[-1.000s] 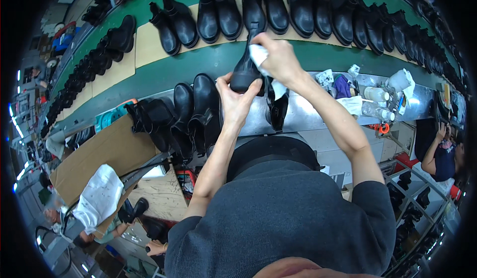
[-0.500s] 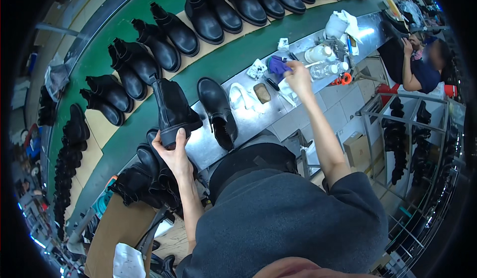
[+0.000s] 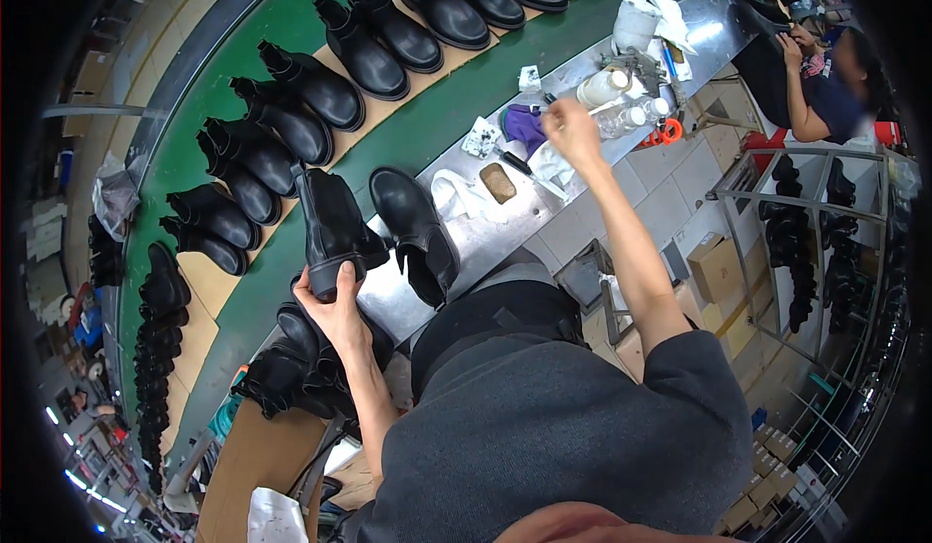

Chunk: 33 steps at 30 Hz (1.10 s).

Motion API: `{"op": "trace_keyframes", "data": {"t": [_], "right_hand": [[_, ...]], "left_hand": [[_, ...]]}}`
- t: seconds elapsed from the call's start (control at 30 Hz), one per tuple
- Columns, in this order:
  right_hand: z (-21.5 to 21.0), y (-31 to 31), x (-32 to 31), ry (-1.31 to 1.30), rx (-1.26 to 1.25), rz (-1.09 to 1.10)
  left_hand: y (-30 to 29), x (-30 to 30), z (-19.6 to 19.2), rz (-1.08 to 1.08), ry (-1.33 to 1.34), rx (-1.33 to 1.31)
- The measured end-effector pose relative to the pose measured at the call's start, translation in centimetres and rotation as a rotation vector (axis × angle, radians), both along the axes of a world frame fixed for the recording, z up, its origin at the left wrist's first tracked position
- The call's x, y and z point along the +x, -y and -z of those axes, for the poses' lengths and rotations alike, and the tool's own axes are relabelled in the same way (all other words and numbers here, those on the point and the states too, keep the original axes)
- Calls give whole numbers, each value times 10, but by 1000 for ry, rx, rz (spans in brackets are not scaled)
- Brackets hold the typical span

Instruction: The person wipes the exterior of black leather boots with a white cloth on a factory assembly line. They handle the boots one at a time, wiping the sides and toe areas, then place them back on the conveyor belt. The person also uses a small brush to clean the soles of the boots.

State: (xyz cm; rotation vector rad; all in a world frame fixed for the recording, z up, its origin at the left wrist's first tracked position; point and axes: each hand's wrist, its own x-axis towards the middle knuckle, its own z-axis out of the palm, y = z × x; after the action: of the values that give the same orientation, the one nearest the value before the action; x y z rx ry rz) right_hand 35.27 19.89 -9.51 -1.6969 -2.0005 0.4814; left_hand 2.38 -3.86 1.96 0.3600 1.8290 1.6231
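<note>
My left hand (image 3: 335, 300) is closed around the heel end of a black ankle boot (image 3: 332, 211), its toe pointing away from me. Beside it on the metal worktop, another black boot (image 3: 416, 232) lies with its opening toward me. Over the right part of the worktop, my right hand (image 3: 573, 135) is closed in a pinch, slightly blurred. Whatever its fingers hold, if anything, is hidden. A purple cloth (image 3: 524, 128) lies just left of those fingers. Close by are a black marker (image 3: 515, 163), a brown block (image 3: 499, 184) and a white cloth (image 3: 464, 197).
Pairs of black boots (image 3: 364, 63) line the green conveyor (image 3: 437, 116) on tan board. White and clear bottles (image 3: 604, 87) stand beyond my right hand, near orange-handled scissors (image 3: 665, 132). A co-worker (image 3: 825, 87) sits far right by a metal rack (image 3: 801, 194).
The view has shifted and turned slightly, and the rows of boots appear displaced. My left hand keeps hold of the boot; my right hand stays near the purple cloth.
</note>
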Motion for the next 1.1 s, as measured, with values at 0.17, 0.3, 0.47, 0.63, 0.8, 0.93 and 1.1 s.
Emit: {"op": "trace_keyframes", "data": {"t": [0.17,0.3,0.47,0.63,0.8,0.93,1.1], "right_hand": [[8,42,-44,153,-124,-235],[-6,83,-73,77,-539,-324],[11,109,-110,-53,-209,-286],[49,86,-131,20,-261,-321],[9,80,-110,-146,-390,-281],[5,52,-25,65,11,48],[13,30,34,231,-34,177]], "left_hand": [[3,-2,7,17,-43,1],[14,-5,12,-2,-65,21],[9,-2,6,-16,-18,28],[4,1,4,9,-1,45],[14,-4,10,4,-19,62],[16,-2,6,-20,-3,39],[10,-8,8,3,-42,-13]]}}
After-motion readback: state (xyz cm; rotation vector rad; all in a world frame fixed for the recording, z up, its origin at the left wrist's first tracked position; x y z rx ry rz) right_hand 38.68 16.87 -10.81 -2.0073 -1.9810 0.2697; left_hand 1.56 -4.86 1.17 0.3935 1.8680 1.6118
